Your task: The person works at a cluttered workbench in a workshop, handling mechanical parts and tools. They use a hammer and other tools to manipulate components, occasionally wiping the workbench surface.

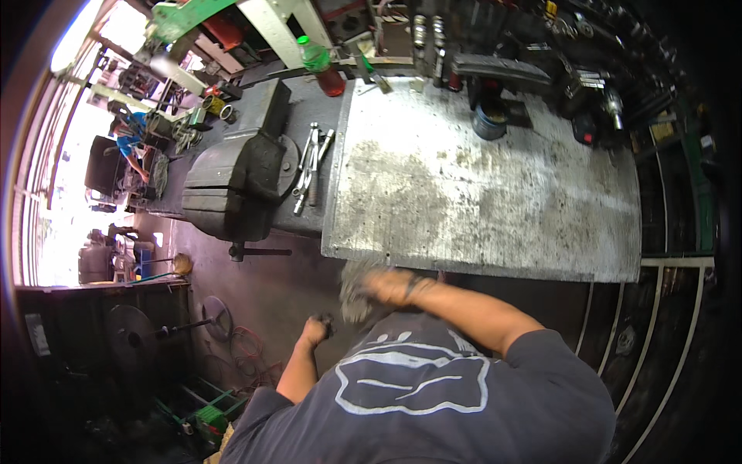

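Note:
My right hand (392,286) is in front of my body, just off the near edge of the metal-topped workbench (495,201). It grips a crumpled grey rag (356,292), and both are smeared by motion. Lower and to the left, my left hand (315,330) is held near my waist with its fingers curled. Something dark shows at those fingers, too small to name. Neither hand touches the bench. The big bench vise (232,182) stands ahead of my left hand, with several wrenches (313,166) lying beside it.
A bottle of red liquid with a green cap (323,68) and a brush (374,75) stand at the back. A blue can (489,122) and many hand tools (591,81) line the far right. Barbell-like discs (216,319) lie left. A person in blue (131,143) works far left.

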Tool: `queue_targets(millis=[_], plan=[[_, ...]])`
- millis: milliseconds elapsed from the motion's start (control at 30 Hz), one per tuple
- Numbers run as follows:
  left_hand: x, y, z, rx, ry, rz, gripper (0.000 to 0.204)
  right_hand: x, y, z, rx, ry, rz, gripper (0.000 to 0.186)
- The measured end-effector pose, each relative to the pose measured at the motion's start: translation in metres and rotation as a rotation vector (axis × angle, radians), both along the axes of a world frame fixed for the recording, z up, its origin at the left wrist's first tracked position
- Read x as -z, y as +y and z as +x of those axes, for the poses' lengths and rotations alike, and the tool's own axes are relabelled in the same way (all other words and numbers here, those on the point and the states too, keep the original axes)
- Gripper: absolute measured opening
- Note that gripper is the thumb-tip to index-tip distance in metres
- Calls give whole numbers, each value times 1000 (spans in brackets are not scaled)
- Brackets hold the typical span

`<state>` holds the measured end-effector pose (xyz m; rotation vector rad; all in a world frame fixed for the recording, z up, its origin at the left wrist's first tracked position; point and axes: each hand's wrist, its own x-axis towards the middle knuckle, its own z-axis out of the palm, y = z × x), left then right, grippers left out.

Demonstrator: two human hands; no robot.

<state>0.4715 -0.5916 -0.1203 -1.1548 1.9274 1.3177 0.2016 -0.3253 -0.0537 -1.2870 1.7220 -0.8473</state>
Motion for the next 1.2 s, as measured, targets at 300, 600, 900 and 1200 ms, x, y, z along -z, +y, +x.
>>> queue_targets(millis=[300,600,900,1200], plan=[[56,11,234,547,-191,-387,38,19,-40,-252,1203,804,-250,21],[83,61,302,519,-439,-20,42,24,-65,1,-252,339,-273,52],[87,-61,107,810,-176,-407,36,-35,-47,-103,429,879,202,66],[42,-86,-18,63,205,-124,27,39,120,-48,534,910,59,52]])
